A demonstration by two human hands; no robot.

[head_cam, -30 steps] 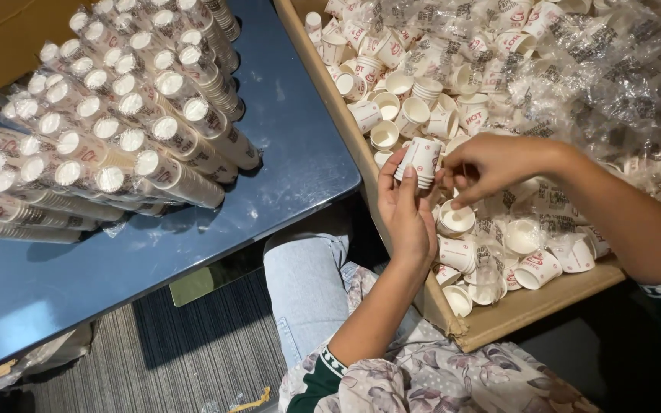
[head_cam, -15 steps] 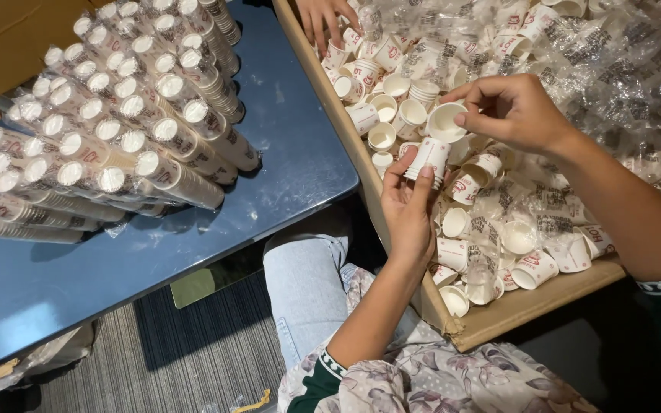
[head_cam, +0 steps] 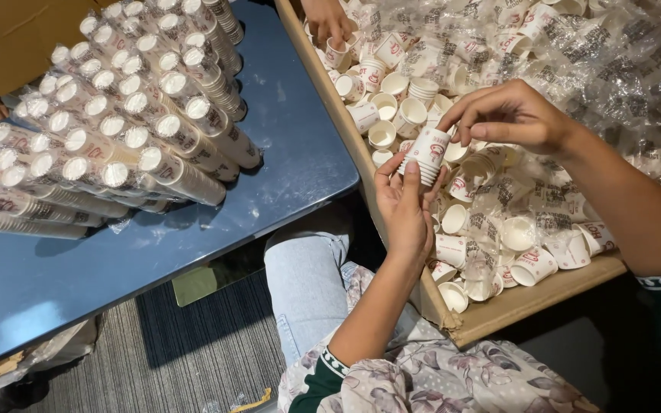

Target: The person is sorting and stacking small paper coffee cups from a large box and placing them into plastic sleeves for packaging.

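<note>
My left hand [head_cam: 405, 205] grips a short stack of small white paper cups [head_cam: 429, 154] with red print, held over a wooden tray [head_cam: 545, 294]. My right hand [head_cam: 508, 115] touches the top end of that stack with its fingertips. Loose cups [head_cam: 453, 218] of the same kind lie all over the tray, mixed with crumpled clear plastic wrappers [head_cam: 575, 53].
A blue table [head_cam: 193, 237] at the left carries a pile of long wrapped cup stacks [head_cam: 109, 130] lying on their sides. Another person's hand [head_cam: 329, 19] reaches into the tray's far end. A cardboard box [head_cam: 9, 30] stands at the top left. My knee [head_cam: 300, 268] shows below, above striped carpet.
My right hand picked a single cup out of the tray and brought it back onto the stack in my left hand. The other person's hand came into the tray's far end.
</note>
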